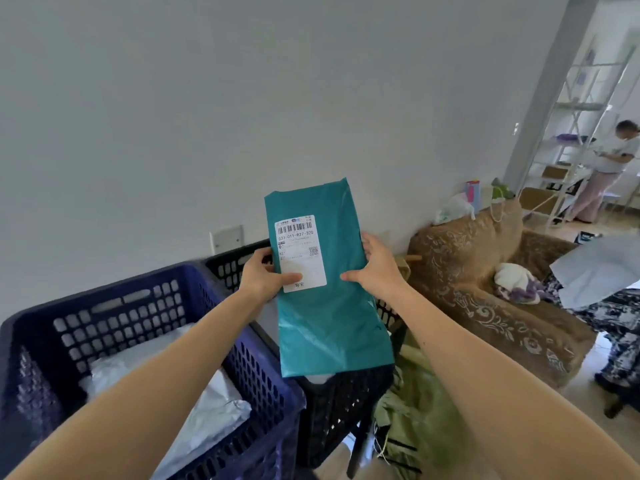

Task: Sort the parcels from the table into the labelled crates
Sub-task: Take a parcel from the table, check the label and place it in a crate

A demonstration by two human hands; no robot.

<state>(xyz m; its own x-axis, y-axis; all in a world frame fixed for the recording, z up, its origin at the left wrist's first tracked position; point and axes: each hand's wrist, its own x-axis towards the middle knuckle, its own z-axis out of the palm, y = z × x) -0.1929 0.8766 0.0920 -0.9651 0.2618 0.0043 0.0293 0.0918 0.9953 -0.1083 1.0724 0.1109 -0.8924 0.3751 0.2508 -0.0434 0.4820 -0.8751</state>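
Note:
I hold a teal plastic parcel (pixel 329 313) upright in front of me with both hands. It carries a white shipping label (pixel 300 252) with a barcode near its top left. My left hand (pixel 261 275) grips its left edge, thumb lying on the label. My right hand (pixel 375 268) grips the right edge. The parcel hangs above a black crate (pixel 341 407), which it mostly hides. To the left stands a dark blue crate (pixel 266 382) with white and grey parcels (pixel 204 407) inside.
A brown patterned armchair (pixel 491 306) stands to the right, with bags on its back. A green cloth (pixel 412 414) lies on the floor beside the black crate. Far right, a person (pixel 606 168) stands by metal shelving (pixel 571 133). A white wall is behind.

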